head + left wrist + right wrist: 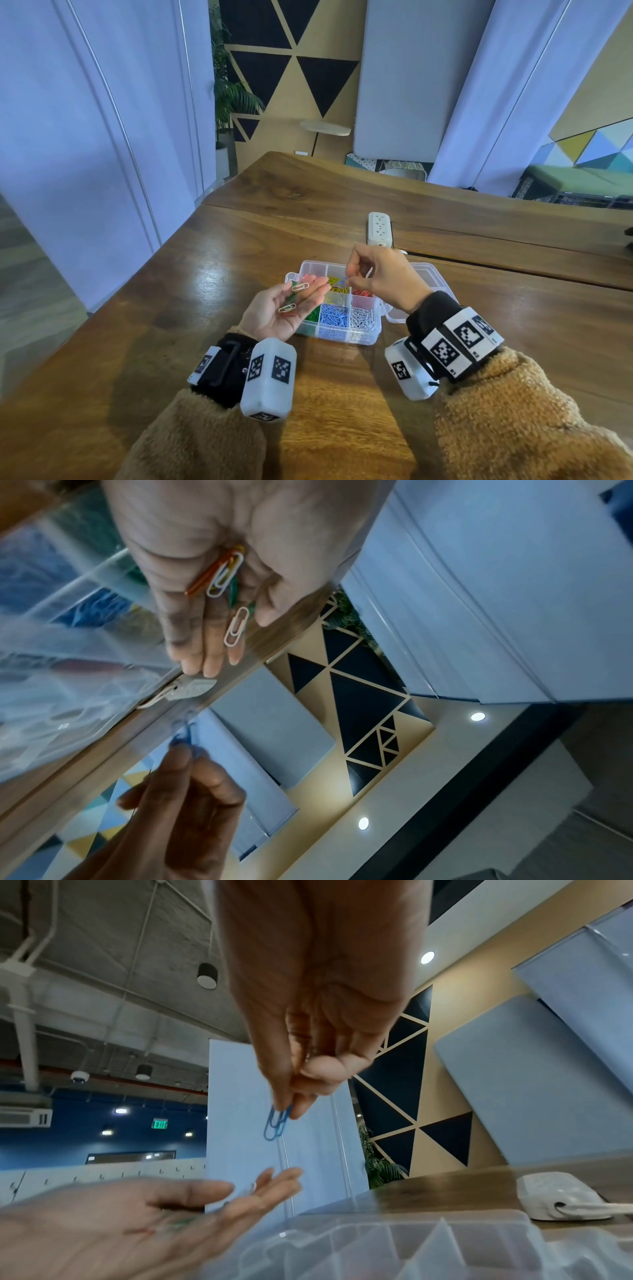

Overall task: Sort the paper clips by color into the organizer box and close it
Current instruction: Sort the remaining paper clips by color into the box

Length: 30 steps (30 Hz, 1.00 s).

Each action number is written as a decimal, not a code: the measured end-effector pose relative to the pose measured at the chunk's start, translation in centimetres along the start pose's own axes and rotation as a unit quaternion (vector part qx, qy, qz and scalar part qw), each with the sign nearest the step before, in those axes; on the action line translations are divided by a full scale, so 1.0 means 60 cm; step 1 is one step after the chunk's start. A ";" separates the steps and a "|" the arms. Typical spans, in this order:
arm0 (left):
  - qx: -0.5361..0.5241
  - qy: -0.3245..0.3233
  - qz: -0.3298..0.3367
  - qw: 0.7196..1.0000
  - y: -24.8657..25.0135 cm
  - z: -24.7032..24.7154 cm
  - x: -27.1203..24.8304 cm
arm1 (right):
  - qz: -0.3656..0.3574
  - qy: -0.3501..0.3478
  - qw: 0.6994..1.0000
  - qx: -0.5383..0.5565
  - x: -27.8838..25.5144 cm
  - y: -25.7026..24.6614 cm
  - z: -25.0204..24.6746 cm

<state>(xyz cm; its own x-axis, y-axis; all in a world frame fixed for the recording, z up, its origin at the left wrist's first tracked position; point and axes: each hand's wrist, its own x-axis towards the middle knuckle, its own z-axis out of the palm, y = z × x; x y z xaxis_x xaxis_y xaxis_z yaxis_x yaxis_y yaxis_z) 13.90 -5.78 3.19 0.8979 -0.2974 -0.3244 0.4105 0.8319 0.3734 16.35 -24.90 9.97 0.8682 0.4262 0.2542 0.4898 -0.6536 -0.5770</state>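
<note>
Above the open organizer box (364, 337) on the bench (171, 281), your right hand (383, 277) is pinching blue paper clips (276, 1122) by one looped end, while your left hand (281, 308) is lying flat, palm up, cradling loose mixed clips (224, 578). You are likely handling light, stiff, slick wire, so pinching across a loop is probably holding best.

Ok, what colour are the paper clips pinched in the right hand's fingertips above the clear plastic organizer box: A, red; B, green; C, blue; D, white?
C: the right hand pinches blue wire paper clips between thumb and fingertip, hanging above the clear plastic organizer box; the left wrist view shows the same blue clips.
</note>
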 end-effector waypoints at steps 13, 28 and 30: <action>0.078 -0.024 -0.001 0.997 0.032 -0.003 0.008 | 0.021 -0.076 0.991 -0.111 0.014 0.010 0.063; 0.206 -0.081 -0.079 0.972 0.080 0.037 0.003 | -0.073 -0.023 0.996 -0.048 0.058 -0.049 0.059; 0.215 -0.114 -0.091 0.966 0.076 0.034 0.002 | -0.070 -0.020 0.997 -0.029 0.053 -0.045 0.061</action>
<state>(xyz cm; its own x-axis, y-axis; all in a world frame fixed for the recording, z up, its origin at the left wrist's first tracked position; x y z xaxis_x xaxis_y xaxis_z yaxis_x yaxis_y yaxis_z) 16.18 -2.96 6.62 0.7964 -0.5565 -0.2366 0.5483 0.4995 0.6707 17.52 -19.48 9.49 0.7880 0.5397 0.2962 0.6103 -0.6211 -0.4917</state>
